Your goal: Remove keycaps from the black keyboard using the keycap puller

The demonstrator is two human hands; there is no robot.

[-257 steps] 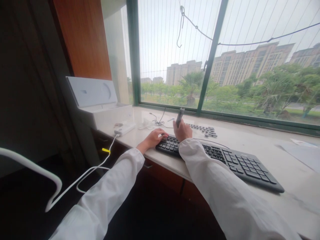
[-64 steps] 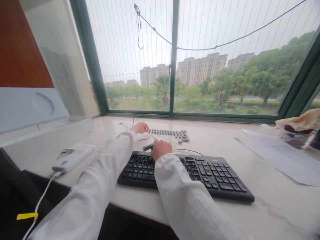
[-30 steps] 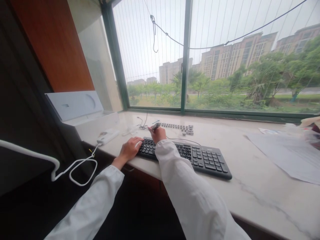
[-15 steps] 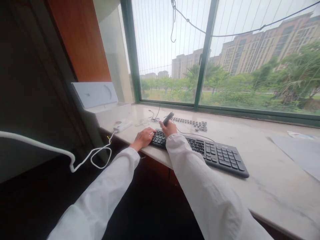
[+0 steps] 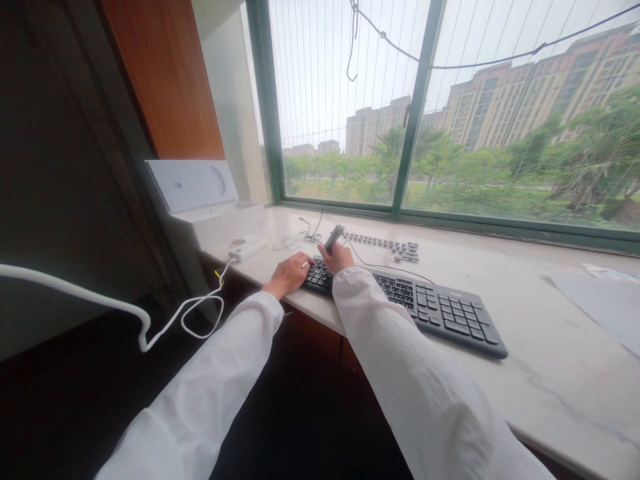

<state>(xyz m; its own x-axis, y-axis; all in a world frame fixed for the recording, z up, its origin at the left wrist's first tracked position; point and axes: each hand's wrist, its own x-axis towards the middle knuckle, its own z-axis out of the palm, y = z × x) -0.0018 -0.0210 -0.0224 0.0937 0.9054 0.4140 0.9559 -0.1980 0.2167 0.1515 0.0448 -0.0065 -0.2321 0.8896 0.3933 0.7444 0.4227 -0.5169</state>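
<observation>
A black computer keyboard (image 5: 463, 320) lies along the front of the marble counter, and many keycaps are off its middle and left part. My left hand (image 5: 290, 275) is at the keyboard's left end, fingers bent over its edge and thumb close to the keys. In the fist of my right hand (image 5: 341, 259) is a short black handheld tool (image 5: 334, 238), its upper end pointing up and away from me. Its lower end is hidden behind the hand, above the keys. My right sleeve covers part of the keyboard's middle.
Loose keycaps (image 5: 383, 241) lie in rows behind the keyboard, near a thin black cable (image 5: 313, 235). To the left are an open white box (image 5: 227, 220) and a white power strip (image 5: 247, 248) with a white cord. Papers (image 5: 597, 300) lie at right, below the window.
The view has shifted slightly, so the keyboard and keycaps sit a bit further right. The black tool's top leans slightly more to the left. Both hands keep nearly the same places.
</observation>
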